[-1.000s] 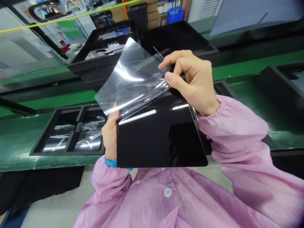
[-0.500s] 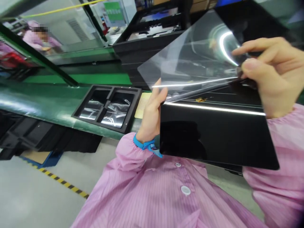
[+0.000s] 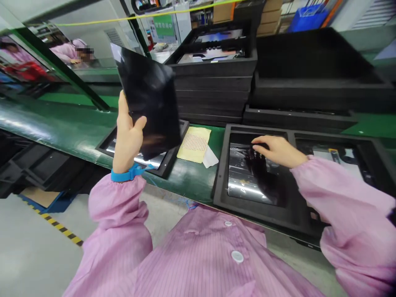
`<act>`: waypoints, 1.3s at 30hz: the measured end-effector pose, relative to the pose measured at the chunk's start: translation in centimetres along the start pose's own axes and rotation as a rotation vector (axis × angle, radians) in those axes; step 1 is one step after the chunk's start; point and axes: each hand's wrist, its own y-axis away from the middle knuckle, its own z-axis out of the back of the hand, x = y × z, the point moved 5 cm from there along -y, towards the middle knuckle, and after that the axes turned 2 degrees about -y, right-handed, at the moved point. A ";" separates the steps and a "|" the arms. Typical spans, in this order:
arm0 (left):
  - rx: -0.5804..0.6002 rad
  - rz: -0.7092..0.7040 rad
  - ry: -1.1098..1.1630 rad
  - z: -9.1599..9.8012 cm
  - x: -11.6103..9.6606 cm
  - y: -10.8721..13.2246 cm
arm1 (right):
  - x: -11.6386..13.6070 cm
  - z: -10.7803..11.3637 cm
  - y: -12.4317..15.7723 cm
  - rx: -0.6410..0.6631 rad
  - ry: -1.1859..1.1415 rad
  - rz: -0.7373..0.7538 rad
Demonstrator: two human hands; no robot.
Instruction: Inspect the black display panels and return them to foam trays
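My left hand (image 3: 128, 138) grips a thin black glass screen panel (image 3: 151, 99) by its left edge, thumb on the near face. The panel stands tilted upright above the bench. My right hand (image 3: 275, 149) is over the left compartment of a black foam tray (image 3: 221, 181), its fingers bent and thumb close to the index finger. Beneath it lies a shiny dark panel (image 3: 243, 169) with clear, wrinkled film on top. Whether the fingertips pinch some of that film cannot be made out. A blue wrist strap (image 3: 125, 175) circles my left wrist.
A second foam tray (image 3: 171, 165) sits partly behind the held panel. Between the trays lie a yellow dotted sheet (image 3: 194, 144) and a white paper scrap (image 3: 210, 157). Stacked black trays (image 3: 213, 88) rise behind on the green bench (image 3: 62, 126). Co-workers (image 3: 74, 51) are at far left.
The black panel has swung left and up in my left hand. My right hand has left the panel and moved down to the right tray. The clear film no longer stretches above the panel.
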 end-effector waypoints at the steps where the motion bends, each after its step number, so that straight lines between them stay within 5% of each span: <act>1: -0.002 -0.023 -0.152 0.0 0.5 -0.2 | -0.3 -1.1 -0.3 0.055 0.040 0.021; 5: 0.228 0.029 -0.699 -3.2 4.5 0.8 | 1.6 -3.2 -1.1 0.153 0.134 0.147; 8: 0.372 0.109 -0.905 -5.8 8.1 2.6 | 5.3 -4.6 0.6 0.362 0.096 0.436; 12: 0.381 0.157 -0.916 -8.0 11.2 4.2 | 8.4 -7.1 4.4 0.529 0.071 0.726; 18: 0.366 0.244 -0.744 -9.1 13.8 4.7 | 9.2 -8.1 6.1 0.564 0.118 0.785; 22: 0.355 0.258 -0.508 -9.4 12.3 5.1 | 10.6 -4.7 5.9 0.603 0.127 0.724; 27: 0.480 0.076 -0.042 -12.1 5.2 7.7 | 11.3 3.2 3.8 0.698 -0.034 0.608; 29: 0.555 -0.010 0.138 -13.9 2.2 9.3 | 11.3 7.0 2.3 0.502 -0.138 0.614; 32: 0.666 -0.082 0.525 -16.3 -2.2 11.3 | 9.6 13.2 0.2 -0.234 -0.331 0.436; 34: 0.708 -0.071 0.789 -17.3 -5.1 12.2 | 7.4 15.4 0.5 -0.659 -0.453 0.231; 37: 0.634 0.055 0.918 -17.3 -8.6 12.5 | 5.9 15.1 1.4 -0.801 -0.486 0.019; 39: 0.573 0.164 0.935 -16.6 -10.2 12.4 | 6.7 14.7 2.8 -0.884 -0.180 -0.045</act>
